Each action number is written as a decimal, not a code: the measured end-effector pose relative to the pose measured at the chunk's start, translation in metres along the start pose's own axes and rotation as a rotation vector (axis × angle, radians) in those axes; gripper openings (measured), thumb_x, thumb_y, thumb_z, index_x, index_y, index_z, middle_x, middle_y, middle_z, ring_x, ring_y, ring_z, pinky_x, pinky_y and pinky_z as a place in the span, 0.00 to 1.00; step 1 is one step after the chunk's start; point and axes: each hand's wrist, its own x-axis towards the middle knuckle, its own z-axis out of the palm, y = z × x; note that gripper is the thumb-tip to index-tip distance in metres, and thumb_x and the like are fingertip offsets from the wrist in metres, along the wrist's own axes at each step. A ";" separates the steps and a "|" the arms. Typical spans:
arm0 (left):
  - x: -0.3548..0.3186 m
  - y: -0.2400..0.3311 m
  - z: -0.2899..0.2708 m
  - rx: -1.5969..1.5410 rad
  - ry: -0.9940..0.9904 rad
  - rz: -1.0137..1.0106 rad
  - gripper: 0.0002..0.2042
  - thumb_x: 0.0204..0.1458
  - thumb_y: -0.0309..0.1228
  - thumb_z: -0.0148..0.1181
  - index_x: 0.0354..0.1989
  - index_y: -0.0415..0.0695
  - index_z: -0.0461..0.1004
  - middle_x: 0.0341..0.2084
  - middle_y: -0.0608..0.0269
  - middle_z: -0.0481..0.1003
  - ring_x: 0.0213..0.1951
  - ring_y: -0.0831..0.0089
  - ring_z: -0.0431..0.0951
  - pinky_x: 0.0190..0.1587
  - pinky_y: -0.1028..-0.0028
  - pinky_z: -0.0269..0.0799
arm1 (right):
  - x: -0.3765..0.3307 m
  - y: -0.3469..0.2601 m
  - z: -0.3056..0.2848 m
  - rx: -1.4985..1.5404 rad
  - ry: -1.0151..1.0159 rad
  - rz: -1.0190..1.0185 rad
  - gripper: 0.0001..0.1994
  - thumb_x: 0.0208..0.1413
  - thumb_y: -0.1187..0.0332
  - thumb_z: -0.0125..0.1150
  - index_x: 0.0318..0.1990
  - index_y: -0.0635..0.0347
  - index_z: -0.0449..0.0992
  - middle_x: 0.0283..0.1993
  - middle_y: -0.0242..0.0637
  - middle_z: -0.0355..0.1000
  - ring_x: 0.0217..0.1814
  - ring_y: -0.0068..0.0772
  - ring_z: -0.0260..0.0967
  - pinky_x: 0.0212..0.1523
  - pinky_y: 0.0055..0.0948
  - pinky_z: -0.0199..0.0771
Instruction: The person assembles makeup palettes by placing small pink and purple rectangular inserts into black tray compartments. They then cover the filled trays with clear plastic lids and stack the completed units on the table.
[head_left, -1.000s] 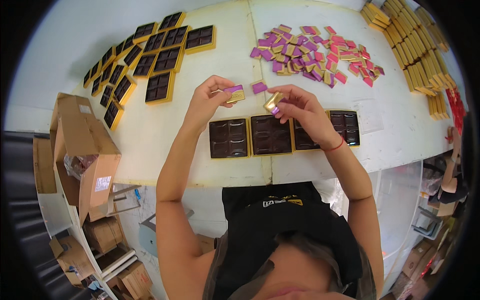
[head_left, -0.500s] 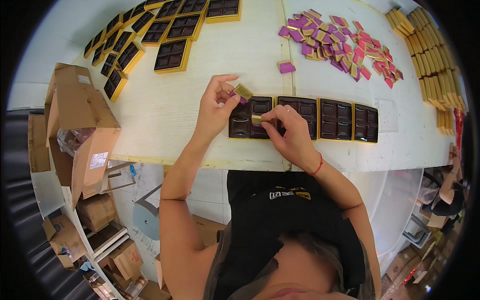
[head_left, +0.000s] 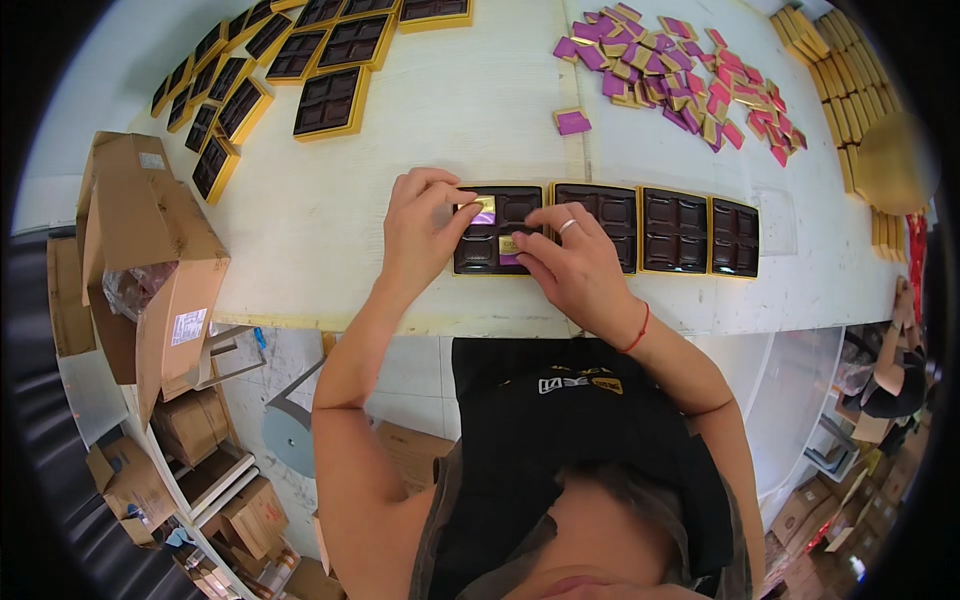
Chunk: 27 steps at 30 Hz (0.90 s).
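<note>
Four black plastic trays with compartments, each in a gold-rimmed box, stand in a row near the table's front edge. My left hand [head_left: 425, 225] pinches a purple-and-gold wrapped piece [head_left: 484, 210] at the upper left compartment of the leftmost tray [head_left: 520, 206]. Over the lower right compartment of the same tray, my right hand [head_left: 580, 262] has its fingertips closed on another purple-and-gold wrapped piece [head_left: 509, 249]. The second tray [head_left: 607, 207] is partly behind my right hand. The third tray [head_left: 675, 230] and the fourth tray [head_left: 735, 238] hold nothing.
A heap of purple, gold and pink wrapped pieces [head_left: 655, 65] lies at the back right, one stray piece [head_left: 572, 122] nearer. More boxed trays [head_left: 330, 103] stand back left. Gold boxes [head_left: 850, 90] are stacked far right, a blurred golden round shape [head_left: 898, 165] before them. A cardboard carton [head_left: 190, 265] stands left.
Both hands have lowered their wrapped pieces into compartments of the leftmost tray; the left piece now lies flat. A blurred golden round shape has appeared at the far right.
</note>
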 end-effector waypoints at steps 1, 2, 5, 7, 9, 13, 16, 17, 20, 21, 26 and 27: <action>-0.001 0.001 0.000 0.012 -0.009 0.021 0.11 0.46 0.21 0.69 0.39 0.44 0.81 0.36 0.62 0.77 0.41 0.63 0.75 0.46 0.69 0.71 | -0.001 0.001 0.000 -0.022 0.009 -0.014 0.09 0.47 0.75 0.66 0.38 0.61 0.78 0.35 0.33 0.69 0.40 0.36 0.67 0.40 0.34 0.67; -0.002 0.003 0.000 0.025 -0.018 0.041 0.12 0.46 0.21 0.69 0.41 0.45 0.82 0.37 0.61 0.77 0.40 0.63 0.75 0.46 0.69 0.72 | -0.003 0.003 0.001 -0.076 -0.009 -0.045 0.09 0.48 0.73 0.66 0.38 0.61 0.79 0.35 0.33 0.69 0.40 0.36 0.67 0.41 0.33 0.67; -0.007 0.007 0.003 0.075 -0.043 0.098 0.14 0.47 0.22 0.68 0.43 0.48 0.82 0.39 0.63 0.76 0.39 0.62 0.75 0.42 0.69 0.72 | -0.008 0.005 0.000 -0.258 -0.107 -0.135 0.12 0.50 0.65 0.65 0.38 0.64 0.79 0.38 0.34 0.70 0.44 0.35 0.66 0.46 0.35 0.67; -0.010 0.008 0.004 0.149 -0.056 0.137 0.12 0.46 0.26 0.70 0.41 0.47 0.83 0.40 0.65 0.77 0.39 0.63 0.76 0.42 0.68 0.73 | -0.009 -0.007 -0.008 -0.259 -0.200 -0.141 0.16 0.48 0.63 0.68 0.43 0.64 0.79 0.43 0.35 0.71 0.50 0.37 0.67 0.51 0.36 0.67; -0.011 0.009 0.000 0.261 -0.059 0.304 0.12 0.44 0.29 0.72 0.40 0.47 0.83 0.40 0.66 0.78 0.40 0.65 0.77 0.42 0.68 0.72 | -0.016 -0.015 -0.013 -0.271 -0.310 -0.131 0.23 0.47 0.60 0.70 0.48 0.66 0.77 0.53 0.38 0.70 0.60 0.40 0.65 0.58 0.40 0.65; -0.006 0.005 0.003 0.327 -0.018 0.468 0.12 0.42 0.33 0.74 0.36 0.46 0.83 0.39 0.68 0.79 0.40 0.67 0.78 0.42 0.68 0.71 | -0.020 -0.010 -0.024 -0.221 -0.224 -0.185 0.21 0.46 0.60 0.71 0.45 0.62 0.79 0.49 0.39 0.73 0.58 0.40 0.67 0.58 0.39 0.66; 0.005 0.011 0.005 0.254 -0.026 0.445 0.10 0.44 0.32 0.74 0.34 0.46 0.81 0.37 0.67 0.80 0.37 0.67 0.78 0.40 0.69 0.70 | -0.012 0.024 -0.059 0.046 0.006 -0.053 0.17 0.47 0.67 0.70 0.46 0.59 0.78 0.45 0.39 0.75 0.52 0.43 0.71 0.54 0.40 0.70; 0.011 0.016 0.007 0.219 -0.027 0.434 0.10 0.44 0.31 0.73 0.34 0.46 0.81 0.36 0.67 0.80 0.36 0.67 0.78 0.39 0.69 0.70 | -0.009 0.043 -0.080 -0.004 0.074 0.038 0.17 0.47 0.71 0.70 0.47 0.56 0.79 0.46 0.39 0.76 0.52 0.45 0.72 0.53 0.39 0.72; 0.045 0.052 0.023 0.120 -0.039 0.441 0.08 0.47 0.29 0.71 0.34 0.45 0.80 0.33 0.66 0.79 0.35 0.65 0.78 0.39 0.68 0.71 | -0.014 0.114 -0.137 -0.240 0.221 0.321 0.14 0.51 0.78 0.64 0.47 0.59 0.79 0.45 0.45 0.77 0.48 0.49 0.73 0.48 0.39 0.74; 0.062 0.062 0.035 0.098 -0.062 0.483 0.07 0.48 0.29 0.70 0.34 0.45 0.80 0.33 0.66 0.79 0.35 0.64 0.78 0.40 0.68 0.71 | -0.016 0.135 -0.155 -0.354 0.175 0.397 0.12 0.54 0.75 0.64 0.47 0.60 0.81 0.43 0.47 0.77 0.46 0.49 0.74 0.48 0.38 0.74; 0.153 0.095 0.163 -0.021 -0.207 0.539 0.10 0.52 0.29 0.66 0.42 0.46 0.81 0.39 0.63 0.79 0.42 0.60 0.79 0.42 0.66 0.74 | -0.030 0.232 -0.157 -0.355 0.200 0.618 0.15 0.51 0.66 0.65 0.47 0.57 0.82 0.43 0.47 0.77 0.46 0.48 0.75 0.47 0.41 0.75; 0.167 0.101 0.185 -0.003 -0.219 0.533 0.10 0.51 0.29 0.67 0.43 0.47 0.81 0.40 0.63 0.78 0.43 0.60 0.79 0.43 0.65 0.75 | -0.026 0.235 -0.156 -0.347 0.163 0.609 0.16 0.51 0.65 0.66 0.47 0.58 0.82 0.42 0.47 0.77 0.46 0.48 0.75 0.47 0.42 0.75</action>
